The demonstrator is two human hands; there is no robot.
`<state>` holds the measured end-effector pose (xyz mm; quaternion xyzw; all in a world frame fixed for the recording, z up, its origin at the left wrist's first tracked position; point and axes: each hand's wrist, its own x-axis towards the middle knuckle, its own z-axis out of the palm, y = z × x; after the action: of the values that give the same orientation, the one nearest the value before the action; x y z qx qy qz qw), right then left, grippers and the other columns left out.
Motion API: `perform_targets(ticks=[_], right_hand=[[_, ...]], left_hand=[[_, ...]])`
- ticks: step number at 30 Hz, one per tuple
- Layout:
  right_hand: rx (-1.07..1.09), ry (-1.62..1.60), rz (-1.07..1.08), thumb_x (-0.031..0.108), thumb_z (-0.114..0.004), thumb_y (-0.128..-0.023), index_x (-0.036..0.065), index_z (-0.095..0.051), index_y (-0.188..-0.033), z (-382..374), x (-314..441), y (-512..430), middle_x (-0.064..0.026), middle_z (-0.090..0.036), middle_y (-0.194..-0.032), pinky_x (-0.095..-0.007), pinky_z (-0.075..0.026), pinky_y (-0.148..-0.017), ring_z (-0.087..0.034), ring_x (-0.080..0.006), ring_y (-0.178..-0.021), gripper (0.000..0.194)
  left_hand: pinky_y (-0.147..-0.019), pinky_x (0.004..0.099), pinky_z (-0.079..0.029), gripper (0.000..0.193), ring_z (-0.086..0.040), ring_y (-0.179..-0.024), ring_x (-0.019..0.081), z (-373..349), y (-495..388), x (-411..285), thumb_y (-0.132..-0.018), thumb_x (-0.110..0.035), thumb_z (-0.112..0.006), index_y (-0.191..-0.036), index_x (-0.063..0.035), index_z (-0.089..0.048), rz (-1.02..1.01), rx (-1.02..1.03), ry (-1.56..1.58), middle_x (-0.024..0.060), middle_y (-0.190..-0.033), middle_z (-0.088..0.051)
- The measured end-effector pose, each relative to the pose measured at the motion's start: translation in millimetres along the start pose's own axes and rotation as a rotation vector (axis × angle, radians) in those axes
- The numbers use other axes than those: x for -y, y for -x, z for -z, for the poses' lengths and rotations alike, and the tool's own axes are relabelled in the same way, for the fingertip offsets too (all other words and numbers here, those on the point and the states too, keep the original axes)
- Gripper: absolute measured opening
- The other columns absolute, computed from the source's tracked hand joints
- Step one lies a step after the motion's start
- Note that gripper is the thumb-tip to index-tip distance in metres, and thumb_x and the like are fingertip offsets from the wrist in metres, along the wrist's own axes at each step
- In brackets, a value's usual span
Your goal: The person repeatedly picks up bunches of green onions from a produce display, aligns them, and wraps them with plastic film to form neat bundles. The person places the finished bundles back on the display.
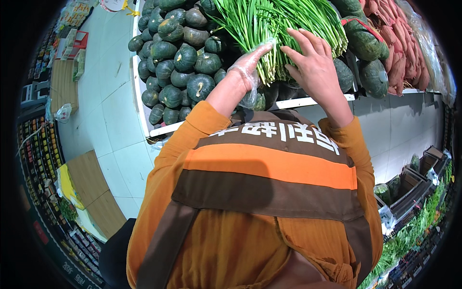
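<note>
My left hand [247, 67], in a clear plastic glove, is at the left side of a bunch of garlic chives [266, 65]. Its thumb lies across the stems near their cut ends, and the other fingers are hidden beneath. Bare and with fingers spread, my right hand [311, 59] hovers at or just over the stems right of that bunch; whether its fingertips touch is unclear. More garlic chives [306, 18] lie piled behind, leaves pointing away from me. Dark green kabocha squashes [184, 57] are heaped left of the chives.
Larger green squashes [364, 39], one with red tape, and reddish sweet potatoes [400, 50] lie to the right. The white display edge [296, 103] runs before me. Wooden platforms [90, 177] stand at left on the tiled floor [115, 119]. Leafy greens [411, 231] line the lower right.
</note>
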<state>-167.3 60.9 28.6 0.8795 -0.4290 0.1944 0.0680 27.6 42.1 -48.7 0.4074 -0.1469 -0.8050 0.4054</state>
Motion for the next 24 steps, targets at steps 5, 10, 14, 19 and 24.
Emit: perform_targets(ticks=[5,10,14,19,24], right_hand=[[0.04,0.105,-0.039,0.009,-0.069,-0.081,0.009,-0.07,-0.107,-10.1,0.5,-3.6,-0.0075,-0.056,-0.142,-0.0448,-0.039,-0.11,-0.048,-0.0277,-0.136,0.026],[-0.013,0.045,-0.091,0.009,-0.068,-0.082,0.009,-0.068,-0.092,-10.4,-2.2,3.8,-0.0086,-0.061,-0.135,-0.0434,-0.039,-0.11,-0.051,-0.0279,-0.133,0.011],[-0.023,-0.039,-0.145,0.008,-0.069,-0.082,0.009,-0.07,-0.098,-4.6,-3.3,11.0,-0.0089,-0.059,-0.137,-0.0453,-0.039,-0.111,-0.048,-0.0299,-0.136,0.016],[0.001,-0.002,-0.116,0.01,-0.071,-0.081,0.011,-0.072,-0.108,-11.6,-0.1,8.9,-0.0077,-0.055,-0.143,-0.047,-0.037,-0.112,-0.045,-0.0307,-0.139,0.026],[0.011,0.024,-0.145,0.014,-0.074,-0.082,0.013,-0.071,-0.1,-24.9,1.3,4.6,-0.0062,-0.053,-0.146,-0.0478,-0.035,-0.114,-0.042,-0.0316,-0.141,0.018]], left_hand=[[-0.083,0.0394,-0.06,0.044,-0.069,-0.104,0.0201,3.4,-5.2,-1.6,-0.096,-0.026,-0.071,-0.138,-0.016,-0.061,0.006,0.041,0.065,0.0046,-0.125,-0.068],[-0.079,0.0389,-0.062,0.04,-0.072,-0.097,0.0194,5.8,-8.6,-0.3,-0.097,-0.027,-0.07,-0.135,-0.0149,-0.062,0.039,0.025,0.063,0.004,-0.118,-0.071],[-0.079,0.0381,-0.063,0.04,-0.072,-0.097,0.0185,3.7,-7.4,-0.4,-0.097,-0.026,-0.07,-0.135,-0.0151,-0.062,0.016,0.027,0.064,0.004,-0.117,-0.071],[-0.08,0.0395,-0.063,0.037,-0.072,-0.095,0.0202,3.7,-6.8,-1.1,-0.097,-0.024,-0.07,-0.133,-0.0144,-0.063,0.046,0.048,0.1,0.0054,-0.115,-0.072],[-0.078,0.039,-0.063,0.037,-0.073,-0.092,0.0202,6.8,-8.9,-0.8,-0.096,-0.027,-0.072,-0.13,-0.0135,-0.064,0.059,0.068,0.114,0.0058,-0.111,-0.072]])
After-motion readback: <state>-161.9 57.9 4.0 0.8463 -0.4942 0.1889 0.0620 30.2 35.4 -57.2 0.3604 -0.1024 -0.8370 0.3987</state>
